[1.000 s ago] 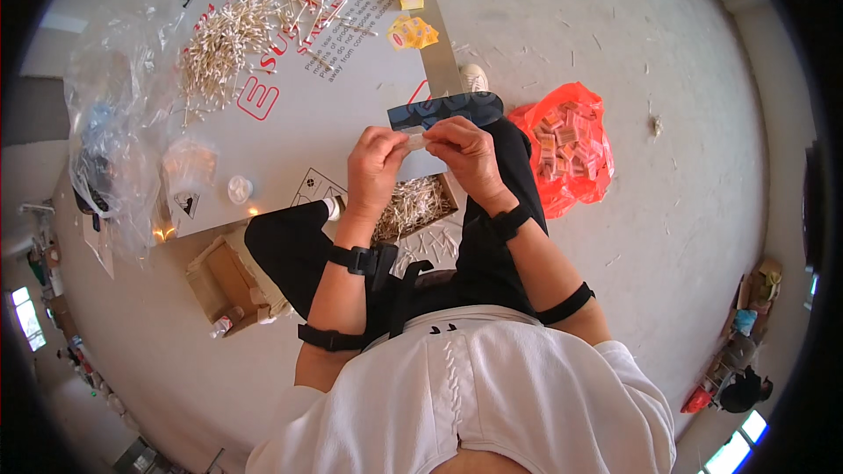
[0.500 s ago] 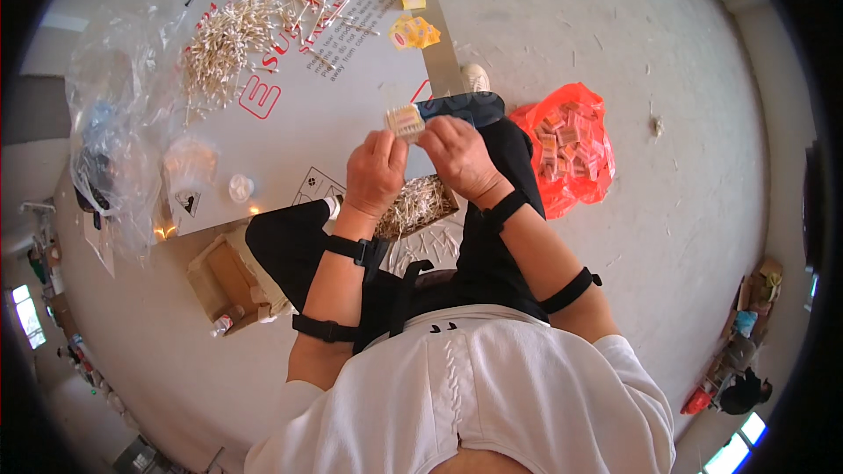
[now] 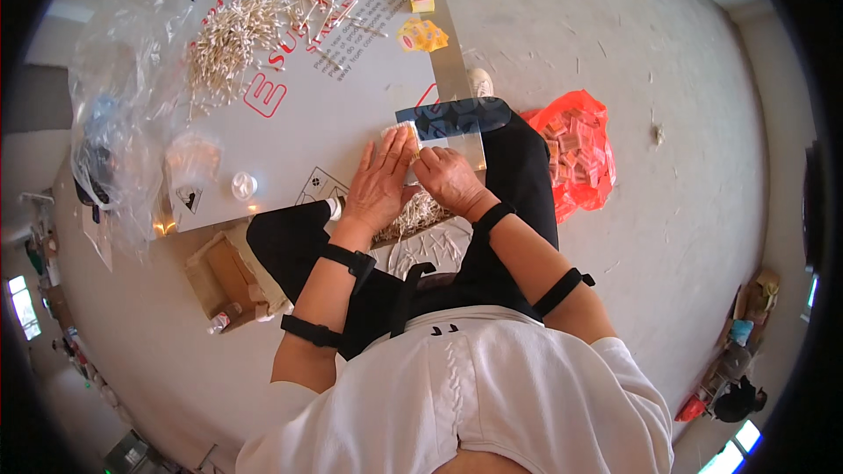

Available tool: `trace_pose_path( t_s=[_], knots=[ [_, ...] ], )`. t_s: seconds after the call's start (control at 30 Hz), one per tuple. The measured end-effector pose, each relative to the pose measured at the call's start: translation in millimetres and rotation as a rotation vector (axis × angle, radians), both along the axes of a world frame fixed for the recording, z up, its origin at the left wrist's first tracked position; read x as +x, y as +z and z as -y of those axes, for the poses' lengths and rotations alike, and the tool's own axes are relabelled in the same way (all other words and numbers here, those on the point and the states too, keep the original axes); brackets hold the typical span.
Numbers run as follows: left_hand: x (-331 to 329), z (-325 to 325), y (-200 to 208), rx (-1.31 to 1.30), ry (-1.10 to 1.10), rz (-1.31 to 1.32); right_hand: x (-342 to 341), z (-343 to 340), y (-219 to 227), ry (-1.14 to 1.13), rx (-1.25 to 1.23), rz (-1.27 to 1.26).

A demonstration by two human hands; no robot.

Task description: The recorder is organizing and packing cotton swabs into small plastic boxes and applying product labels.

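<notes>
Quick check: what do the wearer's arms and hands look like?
The left hand and right hand look ungloved. Each forearm carries two black straps: a wrist strap and an elbow-side strap. White sleeves cover the upper arms.

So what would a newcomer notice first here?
Probably the bright red bag on the floor at right, holding many small packs. Then the heap of cotton swabs toward the table's far left, and the left hand and right hand together at a small pack near the table's edge.
</notes>
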State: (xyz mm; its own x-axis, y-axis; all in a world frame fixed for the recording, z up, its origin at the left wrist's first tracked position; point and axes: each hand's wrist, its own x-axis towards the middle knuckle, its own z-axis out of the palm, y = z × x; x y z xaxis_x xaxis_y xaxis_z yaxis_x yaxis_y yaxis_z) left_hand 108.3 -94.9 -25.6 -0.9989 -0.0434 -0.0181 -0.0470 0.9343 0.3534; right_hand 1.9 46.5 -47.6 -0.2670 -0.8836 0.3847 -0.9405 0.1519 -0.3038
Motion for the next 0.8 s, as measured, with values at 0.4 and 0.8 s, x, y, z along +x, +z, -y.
trace_pose_path(
  t_s=[0.4,0.8],
  knots=[
    [4.6,8.8,-3.3,0.185,0.117,-0.258,0.4,-5.6,-6.2,-0.038,0.044,0.01],
    [-15.4,-2.2,-15.6,0.441,0.696,-0.209,7.2,-1.1,-7.4,-0.12,-0.033,0.126]
  ],
)
